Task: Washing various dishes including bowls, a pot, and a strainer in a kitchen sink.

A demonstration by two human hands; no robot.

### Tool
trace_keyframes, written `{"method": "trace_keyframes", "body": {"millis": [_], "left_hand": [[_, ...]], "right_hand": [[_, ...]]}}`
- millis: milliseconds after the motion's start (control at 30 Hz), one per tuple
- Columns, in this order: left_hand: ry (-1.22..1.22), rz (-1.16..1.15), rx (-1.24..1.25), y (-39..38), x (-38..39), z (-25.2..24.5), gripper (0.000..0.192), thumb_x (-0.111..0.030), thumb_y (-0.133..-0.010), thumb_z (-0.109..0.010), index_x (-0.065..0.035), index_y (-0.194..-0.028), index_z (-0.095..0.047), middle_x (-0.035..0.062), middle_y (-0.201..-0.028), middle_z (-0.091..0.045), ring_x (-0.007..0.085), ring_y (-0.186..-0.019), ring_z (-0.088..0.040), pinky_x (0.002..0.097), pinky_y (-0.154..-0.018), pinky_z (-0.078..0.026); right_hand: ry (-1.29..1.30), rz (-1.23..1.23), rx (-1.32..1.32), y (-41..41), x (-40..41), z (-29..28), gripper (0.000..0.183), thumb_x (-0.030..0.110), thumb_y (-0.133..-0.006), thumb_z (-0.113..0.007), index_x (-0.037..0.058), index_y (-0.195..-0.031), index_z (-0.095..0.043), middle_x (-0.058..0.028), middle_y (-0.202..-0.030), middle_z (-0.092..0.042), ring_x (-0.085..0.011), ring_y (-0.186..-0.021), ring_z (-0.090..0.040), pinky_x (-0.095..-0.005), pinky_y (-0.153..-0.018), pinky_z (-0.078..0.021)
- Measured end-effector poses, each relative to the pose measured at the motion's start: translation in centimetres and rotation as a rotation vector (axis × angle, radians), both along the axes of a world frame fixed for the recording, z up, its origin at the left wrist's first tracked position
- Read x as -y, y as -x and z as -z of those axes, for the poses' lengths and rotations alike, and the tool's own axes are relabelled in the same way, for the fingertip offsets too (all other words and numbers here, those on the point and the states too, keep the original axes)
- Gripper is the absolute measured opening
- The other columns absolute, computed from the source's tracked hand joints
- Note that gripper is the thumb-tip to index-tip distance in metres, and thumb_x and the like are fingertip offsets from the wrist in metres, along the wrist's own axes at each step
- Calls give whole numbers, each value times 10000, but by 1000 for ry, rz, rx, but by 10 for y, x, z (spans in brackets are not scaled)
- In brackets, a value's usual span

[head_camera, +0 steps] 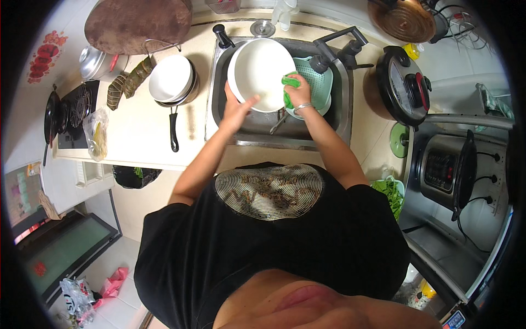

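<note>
Over the stainless steel sink [279, 142] a large white bowl [263, 68] is tilted so that its inside faces me. My left hand [237, 107] grips its lower left rim, thumb inside and fingers around the outer wall. A green cloth [291, 82] is bunched in my right hand [299, 92], pressed at the bowl's right rim. Behind that hand, a mint-green colander [318, 80] sits in the sink, over a pale dish mostly hidden. Below the bowl shows a metal utensil handle [279, 123]. The black faucet [343, 47] reaches over the sink's right rear.
Left of the sink, white bowls [170, 78] are stacked on a saucepan [174, 131] whose handle points toward me. Leaf-wrapped bundles [137, 76] and a plastic bag [96, 135] lie farther left. A pressure cooker [400, 86] stands at right, near a basket of greens [388, 193].
</note>
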State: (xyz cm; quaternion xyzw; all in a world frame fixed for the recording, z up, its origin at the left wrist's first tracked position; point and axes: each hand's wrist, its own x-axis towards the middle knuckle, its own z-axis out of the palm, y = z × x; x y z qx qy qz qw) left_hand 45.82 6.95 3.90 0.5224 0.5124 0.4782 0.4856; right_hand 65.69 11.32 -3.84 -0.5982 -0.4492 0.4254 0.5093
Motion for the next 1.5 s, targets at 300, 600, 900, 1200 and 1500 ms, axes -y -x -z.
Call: {"method": "trace_keyframes", "body": {"millis": [300, 600, 900, 1200, 1500], "left_hand": [[169, 131, 193, 17, -18, -24, 1040, 100, -563, -521, -116, -1442, -8, 158, -1259, -393, 234, -1057, -478, 270, -821, -442], [492, 27, 464, 9, -18, -20, 1007, 77, -580, -458, -206, -1436, -9, 119, -1204, -423, 214, -934, -516, 314, -642, -505], [455, 96, 391, 31, -30, 6, 1004, 82, -568, -450, -193, -1440, -35, 119, -1210, -432, 212, -923, -504, 346, -644, -499], [610, 185, 432, 27, -12, -7, 962, 15, -590, -475, -266, -1389, -18, 172, -1275, -325, 384, -1078, -471, 518, -599, -562], [618, 127, 662, 23, -6, 21, 840, -52, -615, -481, -221, -1345, -101, 200, -1264, -327, 448, -1028, -509, 578, -628, -544]], "right_hand": [[95, -492, 315, 7, 36, 19, 366, 187, -753, -663, 57, -1090, -607, -85, -829, -624, -205, -811, -608, -298, -759, -484], [-137, -111, 496, -2, -6, 26, 412, 227, -715, -650, 181, -1122, -614, -204, -1197, -512, -372, -1005, -556, -390, -846, -468], [519, -410, -32, 50, 54, 10, 499, 339, -712, -723, 34, -1078, -572, -160, -880, -595, -241, -596, -617, -317, -585, -535], [-353, -521, 1332, -1, -39, -27, 370, 237, -677, -702, 77, -991, -587, -98, -1186, -421, -279, -1084, -431, -409, -874, -446], [34, -325, -406, 54, -43, -55, 285, 125, -769, -661, 41, -1018, -553, -64, -823, -614, -151, -597, -579, -280, -547, -475]]}}
